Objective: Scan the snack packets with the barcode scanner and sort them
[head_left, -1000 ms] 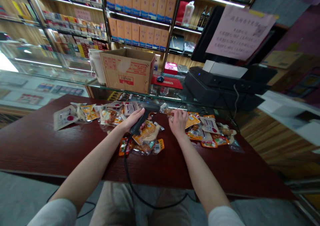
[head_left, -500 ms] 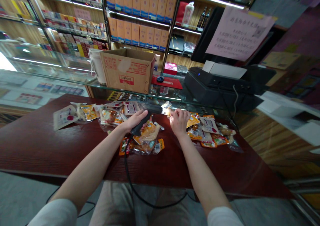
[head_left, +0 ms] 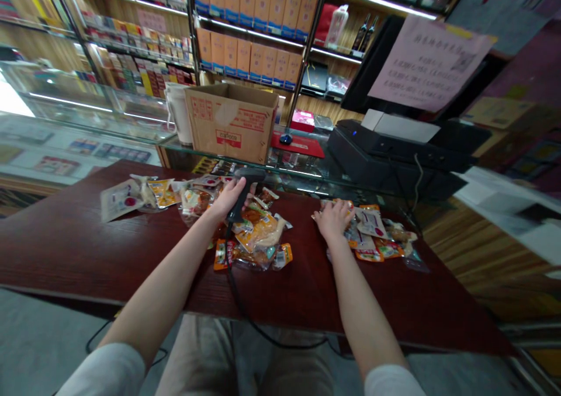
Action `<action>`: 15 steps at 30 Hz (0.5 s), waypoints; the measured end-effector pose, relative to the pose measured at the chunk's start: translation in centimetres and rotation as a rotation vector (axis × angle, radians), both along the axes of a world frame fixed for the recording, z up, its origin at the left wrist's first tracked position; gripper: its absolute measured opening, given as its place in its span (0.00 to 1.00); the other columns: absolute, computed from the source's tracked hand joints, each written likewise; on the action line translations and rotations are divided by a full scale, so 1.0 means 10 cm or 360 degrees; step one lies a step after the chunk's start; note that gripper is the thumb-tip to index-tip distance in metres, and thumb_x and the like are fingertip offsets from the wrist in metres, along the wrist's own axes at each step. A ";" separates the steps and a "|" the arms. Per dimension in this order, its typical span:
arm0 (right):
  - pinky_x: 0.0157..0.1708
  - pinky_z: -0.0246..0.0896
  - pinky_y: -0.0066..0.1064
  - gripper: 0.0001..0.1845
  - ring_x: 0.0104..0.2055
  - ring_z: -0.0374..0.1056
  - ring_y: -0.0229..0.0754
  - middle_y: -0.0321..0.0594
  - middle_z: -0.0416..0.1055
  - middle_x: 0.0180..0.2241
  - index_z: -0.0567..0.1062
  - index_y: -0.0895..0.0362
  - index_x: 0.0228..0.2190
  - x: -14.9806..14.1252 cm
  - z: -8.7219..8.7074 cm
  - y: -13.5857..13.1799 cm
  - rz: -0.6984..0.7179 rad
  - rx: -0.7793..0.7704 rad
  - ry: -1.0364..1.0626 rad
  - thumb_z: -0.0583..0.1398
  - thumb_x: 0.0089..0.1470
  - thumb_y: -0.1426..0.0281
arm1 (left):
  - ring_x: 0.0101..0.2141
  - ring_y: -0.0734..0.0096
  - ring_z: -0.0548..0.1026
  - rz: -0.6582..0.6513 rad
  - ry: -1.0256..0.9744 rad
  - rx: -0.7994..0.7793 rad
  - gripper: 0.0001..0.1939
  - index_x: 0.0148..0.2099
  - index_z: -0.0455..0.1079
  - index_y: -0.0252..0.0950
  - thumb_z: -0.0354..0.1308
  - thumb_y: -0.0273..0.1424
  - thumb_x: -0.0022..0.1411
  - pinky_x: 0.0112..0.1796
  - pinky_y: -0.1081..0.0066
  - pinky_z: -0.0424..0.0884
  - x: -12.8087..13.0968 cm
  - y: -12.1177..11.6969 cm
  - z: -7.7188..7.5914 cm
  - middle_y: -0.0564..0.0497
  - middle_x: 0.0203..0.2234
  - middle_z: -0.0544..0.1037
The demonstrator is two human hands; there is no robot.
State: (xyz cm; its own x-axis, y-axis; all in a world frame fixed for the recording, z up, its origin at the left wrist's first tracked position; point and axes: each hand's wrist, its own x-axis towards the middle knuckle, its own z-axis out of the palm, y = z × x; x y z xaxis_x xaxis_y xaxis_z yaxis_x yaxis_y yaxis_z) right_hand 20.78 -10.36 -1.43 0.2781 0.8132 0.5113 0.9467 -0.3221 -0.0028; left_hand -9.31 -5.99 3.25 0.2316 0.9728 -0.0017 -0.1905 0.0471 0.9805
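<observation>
Head view: left hand, grip clenched around a corded barcode scanner, handle slanting away above snack packets; right hand, grip released, lies on packets further right on the surface.

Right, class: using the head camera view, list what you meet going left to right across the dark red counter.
white sachet → yellow snack packet → left hand gripping a black barcode scanner → orange snack packets → right hand → white-and-red sachet → clear plastic bag
</observation>
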 end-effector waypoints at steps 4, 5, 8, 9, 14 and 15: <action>0.64 0.30 0.59 0.23 0.66 0.51 0.57 0.56 0.63 0.61 0.71 0.61 0.55 -0.06 -0.03 0.05 0.0335 -0.0168 -0.0062 0.53 0.62 0.65 | 0.13 0.76 0.66 0.0095 0.0034 0.0056 0.27 0.42 0.68 0.31 0.49 0.53 0.66 0.16 0.76 0.61 -0.09 0.09 -0.03 0.55 0.14 0.69; 0.64 0.29 0.60 0.23 0.66 0.52 0.57 0.54 0.63 0.61 0.71 0.60 0.55 -0.06 -0.06 0.06 0.0327 -0.0293 -0.0029 0.52 0.63 0.64 | 0.13 0.76 0.66 0.0109 0.0022 0.0071 0.27 0.41 0.68 0.31 0.49 0.54 0.65 0.16 0.76 0.61 -0.10 0.10 -0.04 0.54 0.14 0.69; 0.64 0.29 0.63 0.22 0.67 0.52 0.56 0.50 0.61 0.64 0.73 0.57 0.54 0.04 -0.14 0.06 0.0150 -0.0562 0.0097 0.49 0.65 0.65 | 0.13 0.76 0.65 0.0107 0.0003 0.0091 0.27 0.38 0.68 0.32 0.49 0.54 0.65 0.16 0.76 0.60 -0.12 0.12 -0.07 0.54 0.13 0.69; 0.64 0.29 0.63 0.22 0.67 0.52 0.56 0.49 0.60 0.64 0.74 0.57 0.53 0.10 -0.15 0.06 0.0116 -0.0583 0.0107 0.49 0.65 0.66 | 0.13 0.76 0.65 0.0104 -0.0002 0.0097 0.27 0.37 0.67 0.33 0.49 0.54 0.65 0.16 0.77 0.60 -0.13 0.12 -0.07 0.54 0.13 0.68; 0.64 0.30 0.60 0.19 0.66 0.54 0.59 0.54 0.68 0.57 0.76 0.60 0.49 0.11 -0.13 0.24 0.0160 -0.0401 0.0062 0.53 0.61 0.68 | 0.14 0.77 0.65 0.0118 -0.0028 0.0108 0.25 0.36 0.65 0.34 0.51 0.54 0.64 0.17 0.77 0.62 -0.12 0.11 -0.06 0.54 0.15 0.68; 0.65 0.34 0.57 0.19 0.64 0.56 0.58 0.54 0.69 0.56 0.75 0.61 0.50 0.02 -0.11 0.34 0.0263 -0.0359 0.0107 0.53 0.61 0.68 | 0.14 0.77 0.65 0.0118 -0.0029 0.0103 0.26 0.36 0.65 0.34 0.51 0.55 0.63 0.17 0.76 0.62 -0.12 0.11 -0.06 0.55 0.15 0.68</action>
State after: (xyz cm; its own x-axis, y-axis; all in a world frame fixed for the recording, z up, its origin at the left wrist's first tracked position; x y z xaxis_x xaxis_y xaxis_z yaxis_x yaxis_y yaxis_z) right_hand 21.00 -7.00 -2.49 0.1598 0.9414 0.2971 0.9865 -0.1632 -0.0133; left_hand -10.55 -4.87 2.69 0.1585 0.9852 0.0650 -0.2092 -0.0308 0.9774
